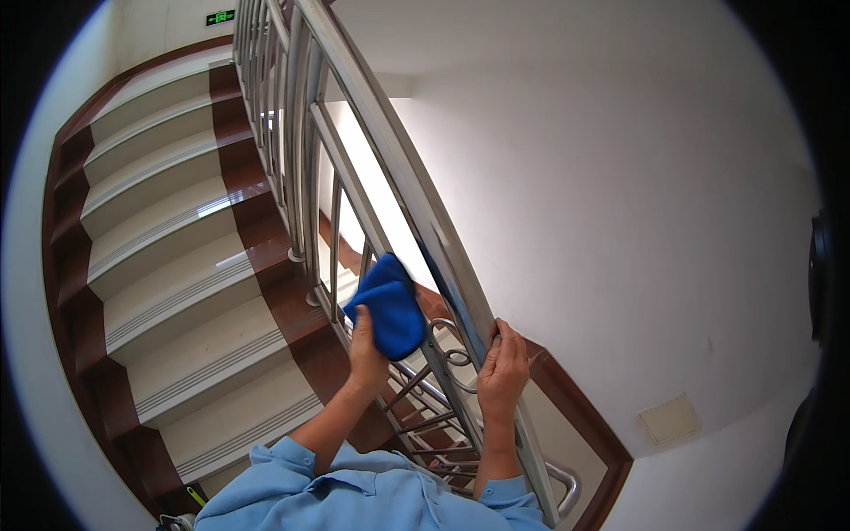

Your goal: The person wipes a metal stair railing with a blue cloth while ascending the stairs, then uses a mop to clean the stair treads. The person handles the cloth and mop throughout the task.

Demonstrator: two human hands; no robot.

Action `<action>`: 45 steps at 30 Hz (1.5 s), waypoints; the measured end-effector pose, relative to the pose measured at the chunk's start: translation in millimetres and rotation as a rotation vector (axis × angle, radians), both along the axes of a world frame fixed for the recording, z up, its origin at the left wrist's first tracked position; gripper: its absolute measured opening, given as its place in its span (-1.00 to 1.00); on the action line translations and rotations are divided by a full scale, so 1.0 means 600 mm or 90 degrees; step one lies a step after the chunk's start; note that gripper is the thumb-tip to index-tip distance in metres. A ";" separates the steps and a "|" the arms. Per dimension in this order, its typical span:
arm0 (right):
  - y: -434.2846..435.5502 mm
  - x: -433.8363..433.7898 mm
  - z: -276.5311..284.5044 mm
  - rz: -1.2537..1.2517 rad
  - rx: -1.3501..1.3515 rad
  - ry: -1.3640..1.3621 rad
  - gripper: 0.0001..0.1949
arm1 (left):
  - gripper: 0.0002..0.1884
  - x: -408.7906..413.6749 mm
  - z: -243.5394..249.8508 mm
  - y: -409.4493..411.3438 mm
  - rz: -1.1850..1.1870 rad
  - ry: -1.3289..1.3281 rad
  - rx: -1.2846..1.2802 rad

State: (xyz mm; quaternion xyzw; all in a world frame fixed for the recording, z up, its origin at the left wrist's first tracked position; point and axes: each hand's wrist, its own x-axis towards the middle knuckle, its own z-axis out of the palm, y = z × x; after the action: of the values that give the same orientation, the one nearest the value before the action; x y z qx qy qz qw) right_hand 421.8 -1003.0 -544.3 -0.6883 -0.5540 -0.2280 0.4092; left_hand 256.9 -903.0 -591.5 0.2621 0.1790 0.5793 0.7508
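Observation:
In my left hand (366, 362) is a folded blue cloth (392, 308), with the thumb on its near face. The cloth lies against the lower rail (355, 182) of a stainless steel stair railing and hides part of it. My right hand (503, 368) is wrapped around the wide metal handrail (405, 159) above. A blue reflection shows on the handrail's side. Just left of my right hand, metal scroll rings (458, 358) sit between the two rails.
Pale stairs (192, 265) with dark red borders rise at the left. A white wall (597, 199) stands on the right, bearing a square cover plate (669, 419). A green exit sign (220, 18) hangs at the top. A yellow-green handle (196, 496) shows at lower left.

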 end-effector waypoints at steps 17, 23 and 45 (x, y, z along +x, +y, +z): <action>-0.003 -0.002 0.006 0.007 -0.046 0.008 -0.66 | -0.23 0.093 -0.038 0.215 0.531 0.803 0.562; 0.001 -0.007 0.007 0.000 -0.019 0.002 -0.71 | -0.16 0.159 -0.158 0.082 0.329 0.550 0.290; -0.001 -0.004 0.004 -0.013 -0.032 -0.024 -0.63 | -0.17 0.143 -0.188 -0.056 0.003 0.453 0.227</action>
State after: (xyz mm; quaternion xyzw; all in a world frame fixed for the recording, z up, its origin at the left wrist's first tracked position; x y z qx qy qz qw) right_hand 419.5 -1003.8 -541.7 -0.6996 -0.5600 -0.2314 0.3788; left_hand 342.8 -936.6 -704.3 0.5722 0.3253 0.4760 0.5833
